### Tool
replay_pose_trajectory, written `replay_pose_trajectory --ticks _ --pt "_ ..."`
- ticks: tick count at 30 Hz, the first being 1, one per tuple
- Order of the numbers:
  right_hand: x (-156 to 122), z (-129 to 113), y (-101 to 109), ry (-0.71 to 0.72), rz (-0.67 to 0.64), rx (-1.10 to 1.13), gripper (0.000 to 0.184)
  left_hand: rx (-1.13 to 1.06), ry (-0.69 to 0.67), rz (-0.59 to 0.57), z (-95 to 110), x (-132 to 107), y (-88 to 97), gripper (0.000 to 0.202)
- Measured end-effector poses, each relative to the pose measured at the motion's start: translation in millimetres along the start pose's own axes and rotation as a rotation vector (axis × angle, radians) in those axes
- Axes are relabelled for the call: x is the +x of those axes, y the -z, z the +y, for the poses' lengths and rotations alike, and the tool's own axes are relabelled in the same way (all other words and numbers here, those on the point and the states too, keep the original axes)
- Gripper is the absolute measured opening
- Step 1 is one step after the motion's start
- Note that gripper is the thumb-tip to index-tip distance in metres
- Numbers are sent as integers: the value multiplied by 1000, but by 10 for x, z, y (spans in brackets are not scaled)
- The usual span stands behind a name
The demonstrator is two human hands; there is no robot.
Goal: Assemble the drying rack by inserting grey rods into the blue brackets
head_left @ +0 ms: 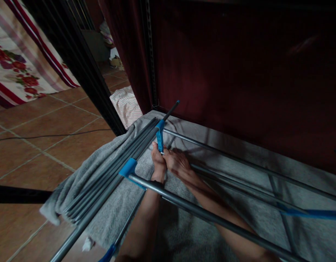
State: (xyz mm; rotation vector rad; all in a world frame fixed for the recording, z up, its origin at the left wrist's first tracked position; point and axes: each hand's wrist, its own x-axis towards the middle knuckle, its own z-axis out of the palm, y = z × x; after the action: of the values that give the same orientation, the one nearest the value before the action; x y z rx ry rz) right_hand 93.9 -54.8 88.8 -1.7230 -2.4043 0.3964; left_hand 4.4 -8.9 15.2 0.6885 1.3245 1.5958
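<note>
- Floral cloth (28,69): cut off at the left and upper edges; located above the tiled floor (23,156).
- Black bar (17,194): left end outside the view. A thin black cable (53,135) crosses the tiles above it.
- Dark post (83,65): upper end cut off; conceals a strip of floor. Items behind it are too dim to identify.
- Bundle of grey tubes (107,173): lies diagonally on the grey blanket (146,163), partly hidden by the outer tube (75,234) of the rack, whose lower end is cut off.
- Near blue connector (128,167): joins the outer tube to the near rail (206,214). This rail crosses in front of both forearms.
- Left hand (158,162): beside the lower end of the far blue connector (160,136), thumb pointing up. Fingers are hidden; grip cannot be determined.
- Right hand (177,162): fingers curled around the inner rod (228,178), just right of the connector's lower end. Fingertips are obscured; forearm enters from lower right.
- Dark red panel (225,72): stands behind the rack; details lost in shadow.
- Right blue part (317,214): cut off by the right edge; attachment unclear.
</note>
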Motion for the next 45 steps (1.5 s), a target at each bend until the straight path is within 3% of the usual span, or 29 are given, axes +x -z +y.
replay_pose_trajectory --ticks 5,11,29,45 --pt "39 42 38 -16 -54 -19 43 -28 14 39 20 -15 -33 57" --pt "16 21 -20 -19 -32 -49 45 -68 35 17 0 -31 -30 62" --pt "65 94 -57 -15 -66 78 42 -49 -14 53 -22 -12 -23 58" --pt "51 23 -89 -46 6 -43 44 -25 -66 70 -55 -24 -56 59"
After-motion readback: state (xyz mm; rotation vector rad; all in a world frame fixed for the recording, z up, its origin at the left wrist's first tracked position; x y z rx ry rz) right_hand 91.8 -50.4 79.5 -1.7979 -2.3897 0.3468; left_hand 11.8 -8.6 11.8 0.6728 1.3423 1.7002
